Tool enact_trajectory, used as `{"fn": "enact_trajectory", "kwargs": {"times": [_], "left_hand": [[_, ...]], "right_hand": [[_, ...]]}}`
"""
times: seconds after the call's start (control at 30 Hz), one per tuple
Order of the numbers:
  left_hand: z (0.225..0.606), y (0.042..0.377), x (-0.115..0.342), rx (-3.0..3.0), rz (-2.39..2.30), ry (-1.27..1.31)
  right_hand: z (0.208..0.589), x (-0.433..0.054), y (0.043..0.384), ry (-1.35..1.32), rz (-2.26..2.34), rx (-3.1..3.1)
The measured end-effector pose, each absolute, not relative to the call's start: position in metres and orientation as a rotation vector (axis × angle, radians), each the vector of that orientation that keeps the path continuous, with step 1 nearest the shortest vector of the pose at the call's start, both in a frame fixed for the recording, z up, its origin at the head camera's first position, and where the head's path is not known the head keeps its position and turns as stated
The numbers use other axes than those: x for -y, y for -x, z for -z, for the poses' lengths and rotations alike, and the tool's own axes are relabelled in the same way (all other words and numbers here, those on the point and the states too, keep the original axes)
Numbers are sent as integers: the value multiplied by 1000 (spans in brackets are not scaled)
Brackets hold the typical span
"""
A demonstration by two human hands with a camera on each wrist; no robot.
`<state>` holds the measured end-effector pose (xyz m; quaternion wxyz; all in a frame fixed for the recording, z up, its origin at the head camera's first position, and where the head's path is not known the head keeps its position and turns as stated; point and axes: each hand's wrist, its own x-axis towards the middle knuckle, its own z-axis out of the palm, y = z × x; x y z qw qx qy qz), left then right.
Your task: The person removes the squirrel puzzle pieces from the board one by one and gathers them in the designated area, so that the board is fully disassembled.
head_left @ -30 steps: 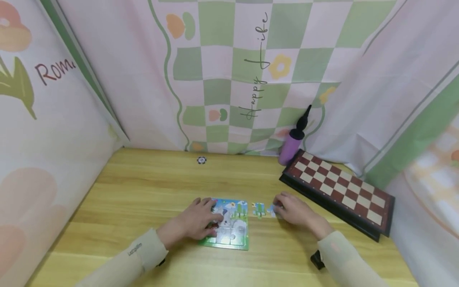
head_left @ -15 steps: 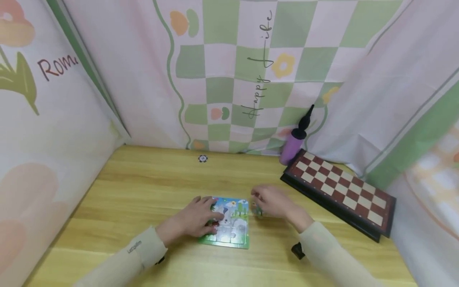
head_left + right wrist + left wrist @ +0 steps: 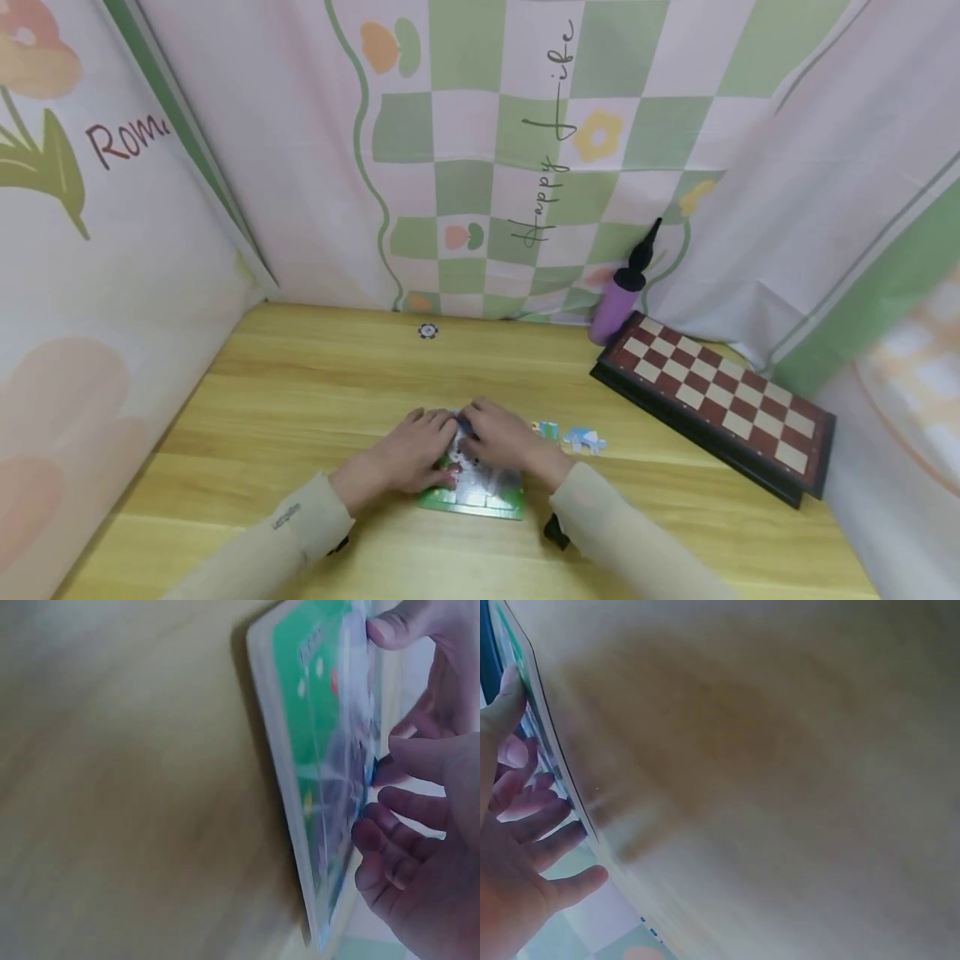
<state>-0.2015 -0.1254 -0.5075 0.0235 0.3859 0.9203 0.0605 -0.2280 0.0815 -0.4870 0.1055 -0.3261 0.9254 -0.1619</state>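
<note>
A yellow wood-grain worktop [image 3: 315,383] spreads before me, and on it, under both my hands, lies a flat, glossy picture jigsaw with a green border [image 3: 471,502]. I judge it light and stiff, its face slightly slippery; I'd hold it by the pale side edges, lest pieces shift. Above the green it shows grey-white and some red, the rest covered. The fingers of my left hand [image 3: 411,450] rest on it, spread, grasping nothing; whether my right hand [image 3: 506,442] pinches anything, I cannot tell. To the right lie a loose blue-and-white jigsaw piece [image 3: 585,439] and a smaller-looking blue-and-green one [image 3: 547,430].
</note>
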Motion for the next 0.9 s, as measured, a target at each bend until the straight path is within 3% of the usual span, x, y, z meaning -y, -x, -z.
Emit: {"fn": "enact_trajectory", "kwargs": {"times": [0.37, 0.9], "left_hand": [[507, 204, 127, -2892, -240, -1140], [498, 218, 150, -2792, -312, -787]], "right_hand": [[496, -65, 228, 868, 515, -2781], [499, -63, 232, 772, 513, -2763]]}}
